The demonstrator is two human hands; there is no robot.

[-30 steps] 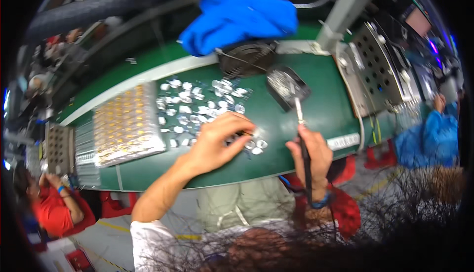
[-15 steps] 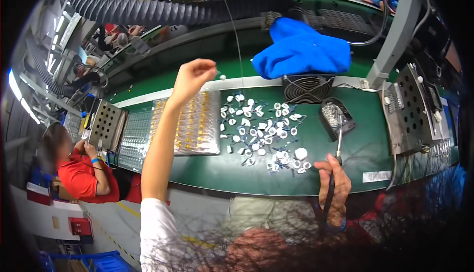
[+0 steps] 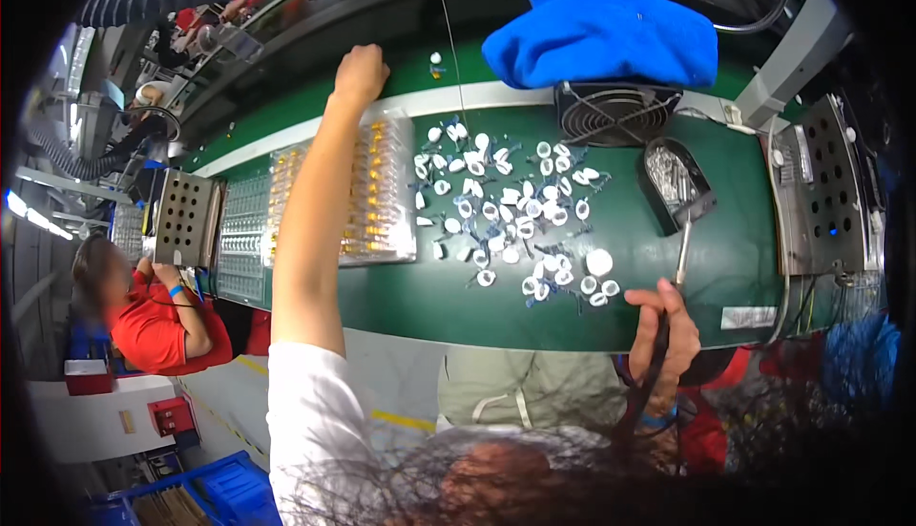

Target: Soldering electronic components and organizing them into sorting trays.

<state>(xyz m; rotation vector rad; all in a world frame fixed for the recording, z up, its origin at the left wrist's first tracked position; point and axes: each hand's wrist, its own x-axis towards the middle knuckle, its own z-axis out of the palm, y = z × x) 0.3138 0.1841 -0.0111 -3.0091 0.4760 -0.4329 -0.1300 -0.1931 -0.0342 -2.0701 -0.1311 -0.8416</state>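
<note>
The left hand (image 3: 361,73) has stretched farther beyond the clear parts tray (image 3: 377,192), fist closed — contents untellable. The right hand (image 3: 668,321) grips the scoop (image 3: 676,182) handle — scoop right of the white rings (image 3: 515,211).

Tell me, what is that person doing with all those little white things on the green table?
A person sits at a green table strewn with little white ring-shaped parts. Their left hand is closed into a fist and stretched far across, past a clear tray of yellow pieces. Their right hand grips the handle of a black scoop lying beside the parts. A blue cloth lies at the back, above a small fan.
</note>
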